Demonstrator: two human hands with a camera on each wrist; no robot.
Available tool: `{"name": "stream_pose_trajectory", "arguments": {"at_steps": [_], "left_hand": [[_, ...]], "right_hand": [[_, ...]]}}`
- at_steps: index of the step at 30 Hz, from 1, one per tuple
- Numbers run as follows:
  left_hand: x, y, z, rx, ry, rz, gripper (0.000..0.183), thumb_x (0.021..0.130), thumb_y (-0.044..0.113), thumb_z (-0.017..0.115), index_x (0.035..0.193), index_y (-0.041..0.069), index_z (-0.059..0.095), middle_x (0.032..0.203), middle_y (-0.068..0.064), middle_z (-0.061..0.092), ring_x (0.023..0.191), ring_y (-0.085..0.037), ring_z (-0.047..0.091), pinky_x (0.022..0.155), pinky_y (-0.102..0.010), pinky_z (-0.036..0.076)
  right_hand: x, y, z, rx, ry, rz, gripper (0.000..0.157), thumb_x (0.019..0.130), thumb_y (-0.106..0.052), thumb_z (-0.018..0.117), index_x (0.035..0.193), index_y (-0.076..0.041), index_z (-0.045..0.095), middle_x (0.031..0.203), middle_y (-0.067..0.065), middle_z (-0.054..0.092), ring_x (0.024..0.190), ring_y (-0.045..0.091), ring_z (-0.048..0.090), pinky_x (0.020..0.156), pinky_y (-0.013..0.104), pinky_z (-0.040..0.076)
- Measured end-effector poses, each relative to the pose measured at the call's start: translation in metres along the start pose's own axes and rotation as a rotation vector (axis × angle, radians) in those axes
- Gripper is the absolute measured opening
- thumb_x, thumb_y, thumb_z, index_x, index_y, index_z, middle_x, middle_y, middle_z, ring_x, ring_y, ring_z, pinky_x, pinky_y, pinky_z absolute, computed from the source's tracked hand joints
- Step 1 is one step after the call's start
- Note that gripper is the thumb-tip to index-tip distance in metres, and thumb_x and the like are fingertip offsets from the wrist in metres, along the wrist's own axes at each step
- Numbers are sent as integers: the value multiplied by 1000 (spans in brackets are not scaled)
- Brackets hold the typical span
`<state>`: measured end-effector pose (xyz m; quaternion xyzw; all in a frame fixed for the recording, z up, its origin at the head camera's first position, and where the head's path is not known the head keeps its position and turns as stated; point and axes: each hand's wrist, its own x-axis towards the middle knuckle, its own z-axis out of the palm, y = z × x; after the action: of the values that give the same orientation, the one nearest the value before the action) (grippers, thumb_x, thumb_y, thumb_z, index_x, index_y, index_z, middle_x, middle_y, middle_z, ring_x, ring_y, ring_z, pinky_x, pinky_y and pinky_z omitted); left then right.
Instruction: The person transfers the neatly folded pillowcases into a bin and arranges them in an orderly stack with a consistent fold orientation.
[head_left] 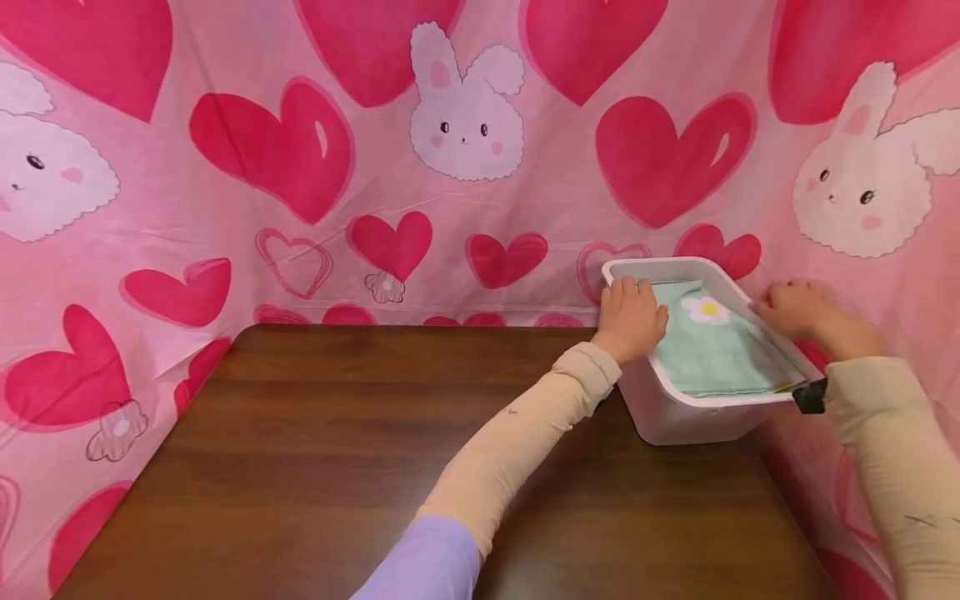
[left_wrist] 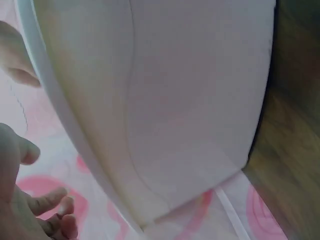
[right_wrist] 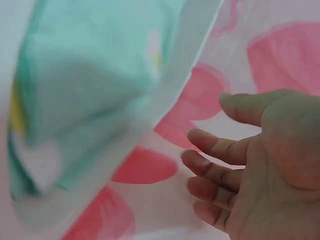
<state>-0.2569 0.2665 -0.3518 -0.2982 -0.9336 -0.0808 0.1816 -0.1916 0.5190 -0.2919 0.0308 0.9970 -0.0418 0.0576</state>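
A white plastic bin (head_left: pixel 697 421) stands at the table's back right corner. Inside it lies a folded mint-green cloth (head_left: pixel 693 358) with a white and yellow flower; the right wrist view shows its folds. My left hand (head_left: pixel 630 321) is at the bin's left rim, and in the left wrist view its loosely bent fingers (left_wrist: pixel 47 202) are apart from the rim. Beyond the opposite rim is my right hand (head_left: pixel 802 312), blurred in the head view. The right wrist view shows that palm (right_wrist: pixel 280 165) beside the bin, fingers spread and slightly bent, holding nothing.
The brown wooden table (head_left: pixel 375 467) extends to the left and front of the bin. Pink fabric (head_left: pixel 555 200) printed with hearts and rabbits hangs behind and along both sides, close to the bin's right. A small black block (head_left: pixel 810 397) is at the right cuff.
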Motion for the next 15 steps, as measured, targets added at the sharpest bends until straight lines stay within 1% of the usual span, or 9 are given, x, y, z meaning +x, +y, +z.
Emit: {"name": "stream_pose_trajectory", "arguments": {"at_steps": [2, 4, 6, 8, 10, 13, 15], "left_hand": [[-1, -11, 1, -40, 18, 9, 36, 103, 47, 46, 111, 16, 61, 109, 0, 60, 103, -17, 56, 84, -29, 43], [-6, -24, 0, -73, 33, 27, 35, 103, 46, 47, 112, 16, 61, 110, -1, 60, 103, -19, 57, 84, -31, 44], [-14, -37, -2, -104, 26, 46, 35, 104, 45, 46, 116, 15, 59, 112, -2, 60, 106, -20, 57, 87, -33, 44], [-25, -50, -3, -129, 22, 62, 36, 104, 44, 46, 121, 15, 58, 116, -2, 61, 111, -21, 58, 92, -35, 44], [-38, -64, -4, -155, 17, 82, 40, 104, 44, 46, 130, 14, 57, 123, -3, 62, 119, -21, 57, 98, -37, 43], [-59, -89, -3, -204, 16, 109, 45, 105, 41, 47, 138, 12, 54, 133, -5, 61, 127, -23, 55, 106, -40, 42], [-72, -111, -1, -233, 8, 120, 49, 105, 40, 48, 143, 10, 53, 139, -7, 60, 131, -25, 54, 109, -43, 41]], "right_hand": [[-1, -5, -1, 17, 8, -8, 49, 99, -26, 58, 124, 16, 52, 111, 39, 55, 103, 58, 46, 85, 69, 44], [-2, -15, 1, 33, 14, -19, 56, 100, -29, 57, 131, 16, 48, 119, 42, 52, 109, 61, 45, 89, 73, 42], [-4, -28, 5, 61, 18, -34, 61, 102, -31, 54, 137, 17, 43, 128, 45, 46, 116, 63, 39, 96, 76, 35], [-8, -45, 12, 93, 41, -62, 62, 104, -32, 52, 139, 18, 40, 132, 46, 43, 120, 63, 36, 100, 76, 30], [-13, -64, 19, 136, 87, -98, 62, 104, -30, 53, 140, 18, 38, 136, 45, 41, 124, 62, 34, 104, 75, 27], [-20, -93, 29, 203, 228, -188, 58, 100, -24, 58, 139, 16, 41, 137, 42, 44, 127, 59, 35, 106, 72, 26], [-23, -112, 35, 242, 319, -254, 57, 98, -20, 61, 140, 14, 41, 140, 39, 43, 131, 58, 35, 108, 71, 24]]}}
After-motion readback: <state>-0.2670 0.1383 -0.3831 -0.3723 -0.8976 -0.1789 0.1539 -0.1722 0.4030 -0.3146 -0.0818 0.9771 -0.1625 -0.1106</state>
